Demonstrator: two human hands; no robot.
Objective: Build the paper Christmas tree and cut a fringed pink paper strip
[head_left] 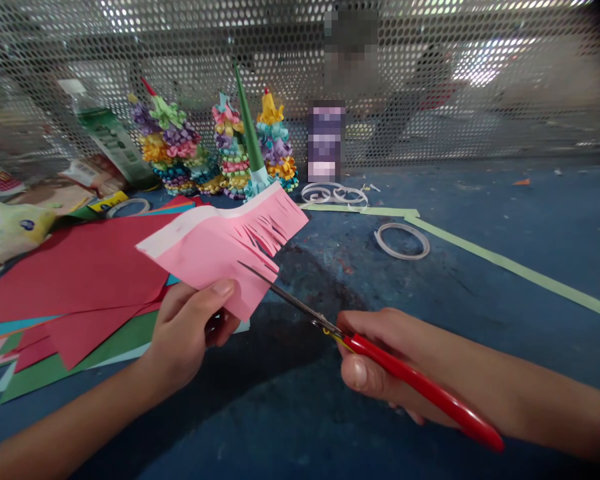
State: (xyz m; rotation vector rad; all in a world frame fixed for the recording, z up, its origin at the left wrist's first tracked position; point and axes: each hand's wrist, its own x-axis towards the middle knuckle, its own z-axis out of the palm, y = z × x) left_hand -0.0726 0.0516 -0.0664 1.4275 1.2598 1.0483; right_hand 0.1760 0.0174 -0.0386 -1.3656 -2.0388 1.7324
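My left hand (193, 327) pinches the lower edge of a pink paper strip (200, 247), thumb on top. The strip is raised above the table; its far part is cut into a fringe, and a white band runs along its upper edge. In my right hand (380, 360) is a pair of scissors (325, 323) with red handles. Their blades lie across the pink paper, the tip beside a slit near its middle. Part of the right-hand fingers is hidden behind the handles.
Stacked coloured paper (95, 267) lies at left. Behind stand several curled-paper cones (233, 147), a green cone (250, 127), a bottle (110, 137) and a blurred upright panel (326, 143). Clear rings (403, 241) and a pale green strip (510, 265) lie right, before a perforated metal screen (200, 40).
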